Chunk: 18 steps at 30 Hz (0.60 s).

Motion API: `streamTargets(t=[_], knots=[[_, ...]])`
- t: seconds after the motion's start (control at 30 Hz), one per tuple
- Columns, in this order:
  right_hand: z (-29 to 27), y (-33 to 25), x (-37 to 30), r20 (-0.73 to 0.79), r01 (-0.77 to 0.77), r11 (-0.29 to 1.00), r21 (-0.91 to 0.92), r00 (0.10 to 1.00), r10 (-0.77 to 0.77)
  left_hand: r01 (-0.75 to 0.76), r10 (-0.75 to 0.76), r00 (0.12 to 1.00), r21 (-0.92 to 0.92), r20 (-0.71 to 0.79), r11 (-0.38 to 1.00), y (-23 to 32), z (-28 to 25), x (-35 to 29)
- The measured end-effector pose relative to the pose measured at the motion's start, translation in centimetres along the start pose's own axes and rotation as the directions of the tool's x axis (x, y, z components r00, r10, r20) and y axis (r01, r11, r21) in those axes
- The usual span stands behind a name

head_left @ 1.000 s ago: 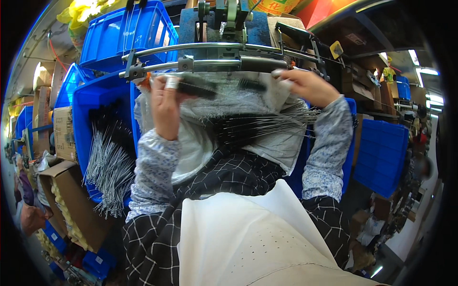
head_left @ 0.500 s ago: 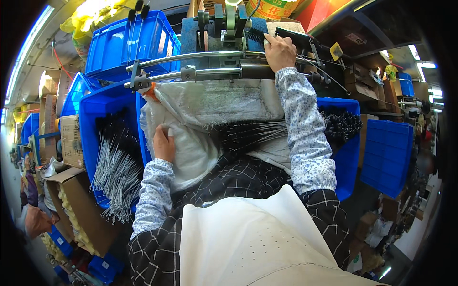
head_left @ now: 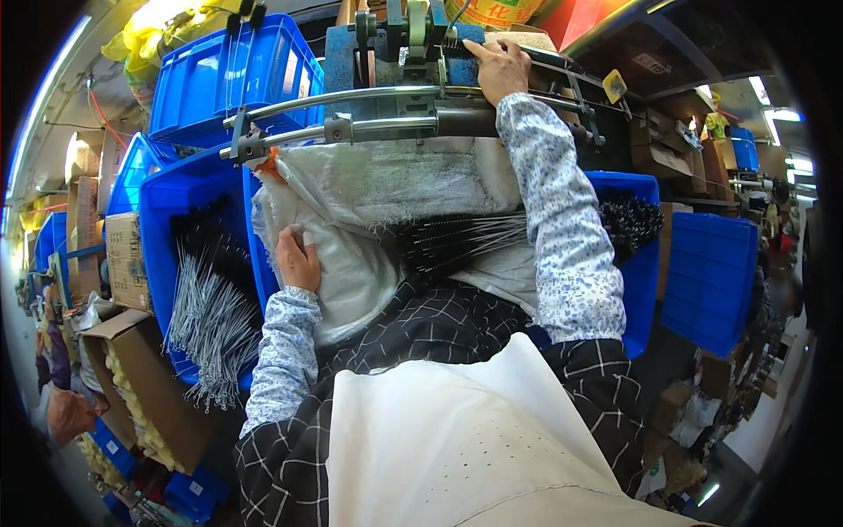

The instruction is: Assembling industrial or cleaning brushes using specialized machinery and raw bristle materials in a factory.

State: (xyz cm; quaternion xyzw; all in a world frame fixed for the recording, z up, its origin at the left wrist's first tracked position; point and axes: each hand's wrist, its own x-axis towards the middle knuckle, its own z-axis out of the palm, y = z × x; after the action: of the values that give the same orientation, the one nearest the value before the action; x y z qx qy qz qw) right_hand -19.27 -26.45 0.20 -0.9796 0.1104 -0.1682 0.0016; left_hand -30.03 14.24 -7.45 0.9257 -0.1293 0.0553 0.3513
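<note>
My right hand is at the machine, closed round a dark wire brush. Its index finger reaches left along the bristles, which lie against the machine's wheel area; the fingers cover the rest of the brush. My left hand lies on a white woven cloth over my lap, with thumb and fingers slightly apart and nothing visible between them. A bundle of wire brushes, black bristles to the left and bare metal stems to the right, rests on the cloth under my right forearm.
Two metal rods cross in front of the machine. To the left, a blue bin holds many brushes with looped wire stems. More dark bristles fill a blue bin on the right. A cardboard box stands lower left.
My right hand has moved up and slightly left, taking the brush closer to the machine's wheel, with its index finger now stretched out. My left hand has hardly moved.
</note>
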Motion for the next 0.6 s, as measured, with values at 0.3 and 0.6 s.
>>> streamTargets(t=[0.3, 0.6], knots=[[-2.1, 1.0, -2.4, 0.079, -0.25, 0.966, -0.065, 0.964, 0.255, 0.06, -0.06, 0.998, -0.05, -0.003, 0.997, -0.3, 0.1, -0.1], [-0.9, -1.2, -2.1, -0.042, -0.204, 0.95, 0.237, 0.975, 0.219, 0.0, -0.001, 0.999, -0.014, -0.038, 1.0, -0.2, 0.3, -0.1]])
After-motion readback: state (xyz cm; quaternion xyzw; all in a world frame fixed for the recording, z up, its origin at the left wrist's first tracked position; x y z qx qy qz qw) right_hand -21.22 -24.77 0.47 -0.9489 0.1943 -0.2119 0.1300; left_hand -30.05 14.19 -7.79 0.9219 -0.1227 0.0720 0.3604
